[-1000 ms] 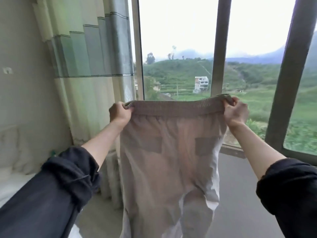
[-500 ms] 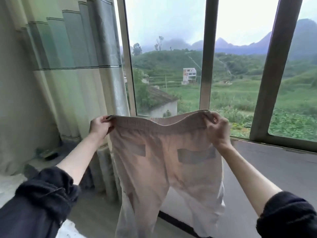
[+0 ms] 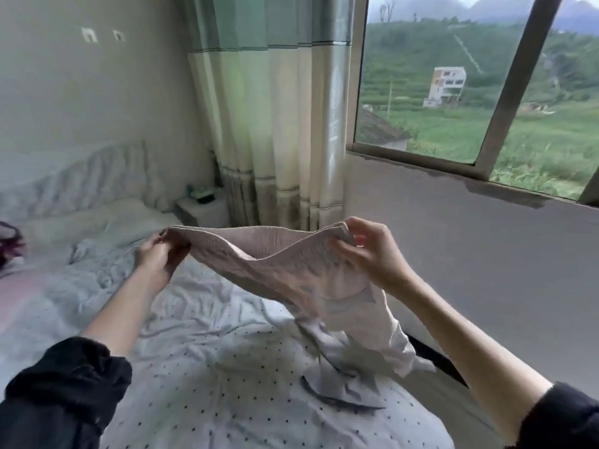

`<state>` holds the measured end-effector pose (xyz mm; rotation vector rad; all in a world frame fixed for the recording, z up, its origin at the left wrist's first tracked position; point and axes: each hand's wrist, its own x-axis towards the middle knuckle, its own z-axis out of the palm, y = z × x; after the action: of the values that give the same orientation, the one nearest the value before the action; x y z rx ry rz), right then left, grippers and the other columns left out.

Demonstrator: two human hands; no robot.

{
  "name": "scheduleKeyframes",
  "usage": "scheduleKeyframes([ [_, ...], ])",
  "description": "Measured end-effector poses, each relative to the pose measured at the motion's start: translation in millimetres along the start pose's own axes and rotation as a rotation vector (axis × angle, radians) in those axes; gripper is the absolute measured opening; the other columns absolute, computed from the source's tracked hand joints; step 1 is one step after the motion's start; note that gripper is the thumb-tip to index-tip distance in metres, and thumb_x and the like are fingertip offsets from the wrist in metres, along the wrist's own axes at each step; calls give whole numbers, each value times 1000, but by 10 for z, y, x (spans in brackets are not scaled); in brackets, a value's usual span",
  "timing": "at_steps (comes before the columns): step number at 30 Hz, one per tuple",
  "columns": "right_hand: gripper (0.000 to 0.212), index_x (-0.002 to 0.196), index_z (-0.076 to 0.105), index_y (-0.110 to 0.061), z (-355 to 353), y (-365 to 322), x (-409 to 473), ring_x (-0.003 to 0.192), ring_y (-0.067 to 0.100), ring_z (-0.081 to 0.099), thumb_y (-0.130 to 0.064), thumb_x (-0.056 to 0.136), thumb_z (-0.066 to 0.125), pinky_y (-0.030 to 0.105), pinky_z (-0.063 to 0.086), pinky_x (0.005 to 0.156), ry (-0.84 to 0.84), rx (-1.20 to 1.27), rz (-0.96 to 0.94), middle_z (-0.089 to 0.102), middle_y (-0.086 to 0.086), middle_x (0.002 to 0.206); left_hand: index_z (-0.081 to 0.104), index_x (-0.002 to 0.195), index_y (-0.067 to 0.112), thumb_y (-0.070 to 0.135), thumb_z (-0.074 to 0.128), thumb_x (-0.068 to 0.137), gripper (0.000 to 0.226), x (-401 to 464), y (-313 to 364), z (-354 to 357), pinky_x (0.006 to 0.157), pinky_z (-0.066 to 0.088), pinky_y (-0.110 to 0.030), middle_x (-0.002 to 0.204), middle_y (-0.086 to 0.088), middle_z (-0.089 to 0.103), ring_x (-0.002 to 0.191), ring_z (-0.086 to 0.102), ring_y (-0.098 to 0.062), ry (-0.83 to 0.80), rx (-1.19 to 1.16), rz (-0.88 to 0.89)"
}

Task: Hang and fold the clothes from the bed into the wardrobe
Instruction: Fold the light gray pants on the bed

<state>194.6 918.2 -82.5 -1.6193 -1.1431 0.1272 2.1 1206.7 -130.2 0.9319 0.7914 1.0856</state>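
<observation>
Nearest, the dotted bed sheet (image 3: 227, 400) catches the trailing legs of the beige trousers (image 3: 291, 270), whose waistband the left hand (image 3: 155, 254) and right hand (image 3: 369, 251) pinch apart, seemingly for folding, before the far curtain (image 3: 275, 124).

Both hands (image 3: 155, 259) (image 3: 372, 254) raised, fingers (image 3: 351, 251) pinching.

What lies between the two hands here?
Head view: the beige trousers' ribbed waistband, sagging between left hand and right hand.
</observation>
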Motion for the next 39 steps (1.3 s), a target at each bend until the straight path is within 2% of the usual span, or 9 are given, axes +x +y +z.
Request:
scheduleKeyframes([
  [5, 23, 76, 60, -7, 1215, -525, -781, 62, 10, 51, -27, 78, 70, 32, 42, 59, -424, -72, -7, 58, 4, 68, 65, 66, 8, -17, 40, 88, 41, -344, 124, -1726, 58, 57, -22, 55, 0, 66, 72, 62, -17, 141, 0, -38],
  [11, 27, 86, 63, -10, 2658, -701, -1882, 81, 23, 57, -37, 85, 65, 31, 41, 69, -898, -348, -151, 66, 6, 85, 70, 56, 10, -19, 33, 90, 58, -1158, -220, -3342, 49, 54, -20, 52, -1, 66, 47, 64, -11, 312, 24, -185],
  [19, 27, 99, 66, -14, 3413, -883, -2448, 87, 23, 60, -35, 82, 69, 32, 47, 78, -1092, -199, -189, 68, 4, 96, 73, 54, 18, -20, 25, 88, 71, -1245, -67, -4178, 60, 56, -20, 64, -2, 71, 66, 68, -14, 378, -125, -104],
  [23, 37, 114, 65, -18, 3779, -804, -2690, 101, 21, 58, -36, 83, 69, 27, 42, 87, -1357, -219, -107, 64, 6, 112, 62, 99, 14, -15, 30, 92, 44, -1215, -151, -4470, 55, 51, -19, 78, -6, 65, 66, 60, -14, 439, -61, -198],
  [26, 38, 124, 62, -18, 4069, -568, -2933, 115, 21, 55, -35, 89, 63, 25, 39, 94, -1611, -295, 44, 61, 6, 126, 47, 118, 10, 2, 36, 99, 24, -1462, -696, -4799, 85, 46, -35, 102, -5, 56, 86, 58, -18, 470, 81, -476],
  [27, 38, 125, 61, -17, 4098, -494, -2950, 116, 23, 55, -33, 91, 61, 26, 39, 95, -1607, -313, 76, 61, 7, 127, 47, 117, 12, 7, 38, 99, 21, -1576, -881, -4853, 90, 45, -37, 107, -6, 51, 93, 58, -19, 492, 143, -566],
  [30, 35, 126, 60, -15, 4254, -275, -2961, 114, 23, 57, -29, 93, 57, 27, 40, 95, -1489, -354, 151, 61, 6, 127, 53, 91, 16, 21, 52, 95, 6, -1914, -1334, -4984, 58, 48, -23, 84, -6, 53, 61, 62, -12, 569, 298, -713],
  [36, 39, 135, 51, -15, 4497, 149, -2831, 123, 28, 50, -23, 96, 49, 34, 38, 102, -1274, -415, 202, 53, 10, 137, 68, 78, 17, 58, 60, 82, 42, -2111, -1702, -4529, 84, 50, -34, 94, -15, 67, 94, 62, -30, 523, 786, -681],
  [39, 45, 142, 41, -17, 4582, 267, -2852, 131, 26, 42, -24, 98, 47, 34, 32, 108, -1300, -444, 165, 41, 7, 147, 58, 58, 21, 57, 66, 77, 41, -2108, -1794, -4329, 64, 43, -25, 75, -7, 64, 76, 58, -22, 515, 876, -619],
])
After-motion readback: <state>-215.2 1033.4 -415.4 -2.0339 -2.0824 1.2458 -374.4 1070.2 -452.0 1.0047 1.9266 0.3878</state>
